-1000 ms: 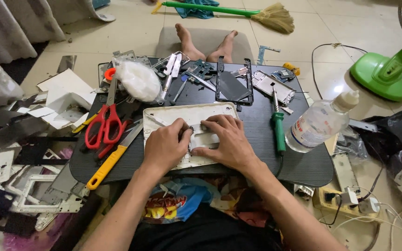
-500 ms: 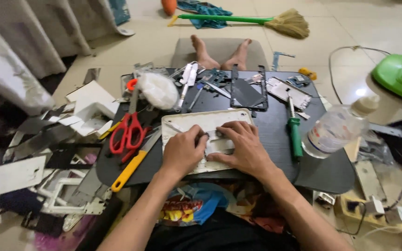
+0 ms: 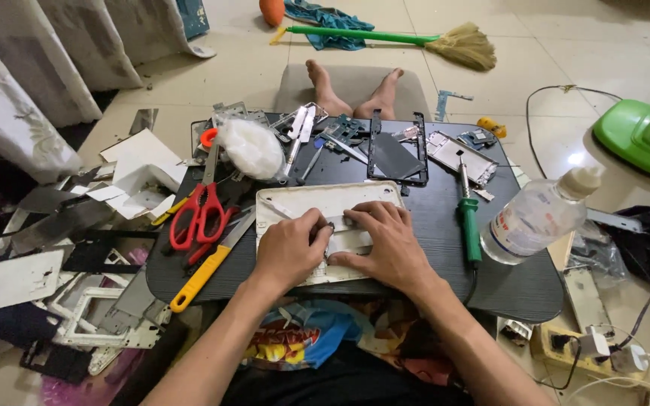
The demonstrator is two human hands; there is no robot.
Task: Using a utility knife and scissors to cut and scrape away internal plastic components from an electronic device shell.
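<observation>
The white tablet back shell [image 3: 325, 225] lay open-side up near the front edge of the dark bench [image 3: 430, 263], directly before the seated person, and served as the reference for what follows. Both hands were pressed down on its inner face: the left hand [image 3: 289, 252] bore on the shell's middle with fingers curled, apparently pinching a small pale part, though what it gripped could not be made out; the right hand [image 3: 387, 242] lay flat just beside it, fingers spread, holding the shell steady. Left of the shell lay red scissors [image 3: 198, 214] and a yellow-handled knife [image 3: 208, 267]; right of it a green-handled soldering iron [image 3: 468, 222], and beyond that a clear plastic bottle [image 3: 537, 216]. Behind the shell lay a black frame [image 3: 395, 150]. In my judgement the step in hand was prying or peeling a component from the shell's interior; the next move would call for a steady hold and a careful, even pull.
</observation>
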